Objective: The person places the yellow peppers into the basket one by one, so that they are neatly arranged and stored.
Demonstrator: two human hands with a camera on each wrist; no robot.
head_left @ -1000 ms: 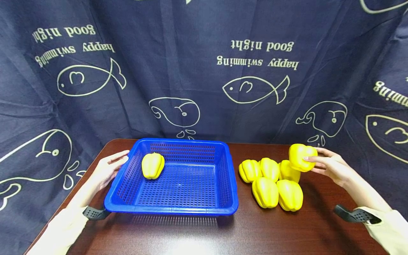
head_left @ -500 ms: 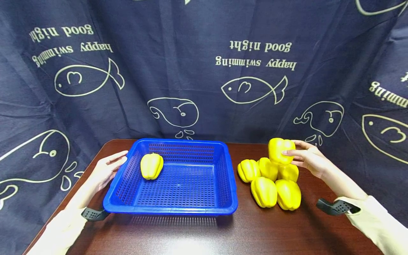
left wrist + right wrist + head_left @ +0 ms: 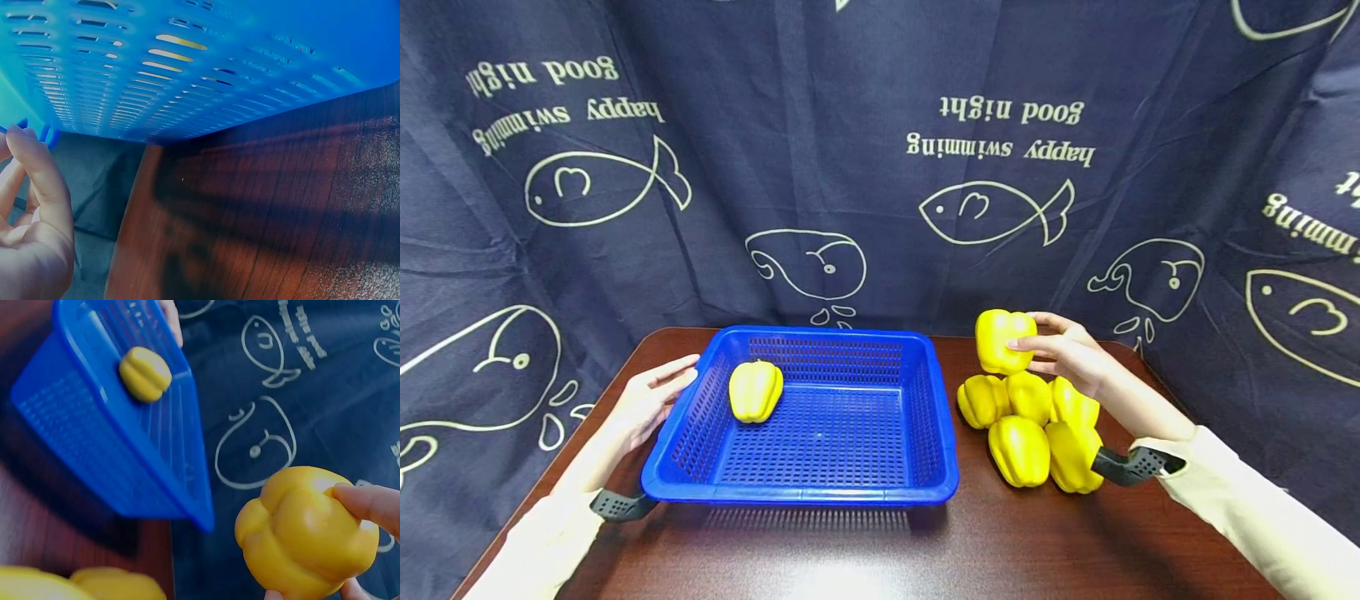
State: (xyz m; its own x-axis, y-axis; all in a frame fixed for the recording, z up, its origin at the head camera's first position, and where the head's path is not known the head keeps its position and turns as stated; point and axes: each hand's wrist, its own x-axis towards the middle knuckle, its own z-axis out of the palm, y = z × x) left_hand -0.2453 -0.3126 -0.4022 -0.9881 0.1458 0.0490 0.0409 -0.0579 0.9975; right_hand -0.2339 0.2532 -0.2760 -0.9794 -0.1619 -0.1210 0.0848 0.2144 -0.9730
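Note:
My right hand [image 3: 1063, 354] holds a yellow bell pepper [image 3: 1002, 342] in the air above several more yellow bell peppers [image 3: 1019, 451] grouped on the table. In the right wrist view, my fingers and thumb grip the held pepper [image 3: 306, 534] from the sides, its lobed end towards the camera. My left hand [image 3: 647, 402] is at the left rim of a blue plastic basket [image 3: 805, 497]; the left wrist view has its curled fingertips at the rim's edge. Inside the basket, near its left wall, lies one yellow bell pepper [image 3: 756, 392].
The basket stands on a dark brown wooden table [image 3: 985, 542], left of the pepper group. Behind the table hangs a dark blue curtain [image 3: 880, 167] with fish and whale drawings. The table's left edge runs beneath my left arm.
My right hand has carried its bell pepper left and slightly up, from beyond the group to above it, closer to the basket. The left hand stays at the basket rim.

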